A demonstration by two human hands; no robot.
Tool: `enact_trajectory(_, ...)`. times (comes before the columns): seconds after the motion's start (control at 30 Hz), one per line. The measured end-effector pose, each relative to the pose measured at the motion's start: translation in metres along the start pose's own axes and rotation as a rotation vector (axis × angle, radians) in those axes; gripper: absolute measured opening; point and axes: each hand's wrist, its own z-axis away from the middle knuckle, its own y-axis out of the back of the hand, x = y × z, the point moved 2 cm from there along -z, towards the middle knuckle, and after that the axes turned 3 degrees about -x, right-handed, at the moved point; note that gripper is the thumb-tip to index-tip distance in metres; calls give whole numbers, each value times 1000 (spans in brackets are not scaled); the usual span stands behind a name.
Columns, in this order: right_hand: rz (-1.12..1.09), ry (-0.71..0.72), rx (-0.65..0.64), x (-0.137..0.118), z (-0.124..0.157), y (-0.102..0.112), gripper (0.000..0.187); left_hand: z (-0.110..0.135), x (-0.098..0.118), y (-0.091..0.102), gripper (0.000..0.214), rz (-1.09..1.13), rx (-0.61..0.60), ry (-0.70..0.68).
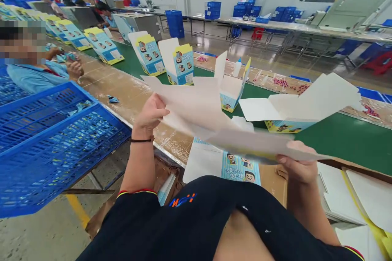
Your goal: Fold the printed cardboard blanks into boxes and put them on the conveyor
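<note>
I hold a flat, unfolded white carton blank point(214, 130) in the air over the edge of the belt. My left hand point(150, 116) grips its left edge, fingers curled round the card. My right hand point(298, 163) pinches its right end from below. Under the blank lies a stack of flat printed cartons point(239, 167) with cartoon faces on blue and yellow. On the green conveyor belt point(337, 138) stand opened cartons point(294, 112), one just beyond the blank and another point(231, 85) further back.
A row of erected blue-and-yellow cartons point(180, 63) runs away along the belt. A blue plastic crate point(52, 147) with small packets sits at my left. A co-worker in a light blue shirt point(36, 75) sits beyond it. More flat white blanks point(361, 195) lie at right.
</note>
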Motion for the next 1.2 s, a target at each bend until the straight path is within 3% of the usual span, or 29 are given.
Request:
enact_trajectory(0.07, -59, 173, -243, -12, -6, -18, 25, 0, -5, 2, 71, -20, -18, 19)
enact_trajectory(0.1, -46, 215, -275, -14, -8, -27, 35, 1, -7, 0, 71, -34, -26, 21)
enact_trajectory(0.23, 134, 111, -33, -7, -11, -50, 92, 12, 2, -26, 62, -53, -80, 44)
enact_trajectory(0.3, 131, 93, 30, -4, -13, -55, 106, 18, 16, -47, 55, -27, -117, 65)
enact_trajectory(0.4, 132, 73, 70, -9, -23, -57, 88, 19, 33, -77, 40, 41, -93, 42)
enact_trajectory(0.5, 135, 63, 136, -17, -31, -59, 69, 11, 32, -94, 32, 94, 22, -24)
enact_trajectory(0.6, 10, -24, 384, -19, -29, -61, 66, 2, 13, -93, 38, 137, 128, -107)
enact_trajectory(0.7, -107, -196, 706, -17, -17, -62, 65, -2, -6, -83, 69, 137, 53, -219)
enact_trajectory(0.77, -170, -213, 767, -18, -9, -62, 60, -1, -11, -77, 79, 74, -73, -331)
enact_trajectory(0.87, -311, -87, 587, -21, -3, -59, 55, 1, -10, -76, 86, -78, -246, -465)
enact_trajectory(0.93, -389, -45, 443, -20, -3, -54, 65, 3, -6, -78, 89, -176, -310, -500)
enact_trajectory(1.07, -405, -162, 324, -7, -19, -34, 79, 9, 8, -85, 83, -295, -457, -539)
enact_trajectory(1.2, -198, -143, 33, -5, -52, -17, 60, 10, 17, -89, 79, -366, -571, -450)
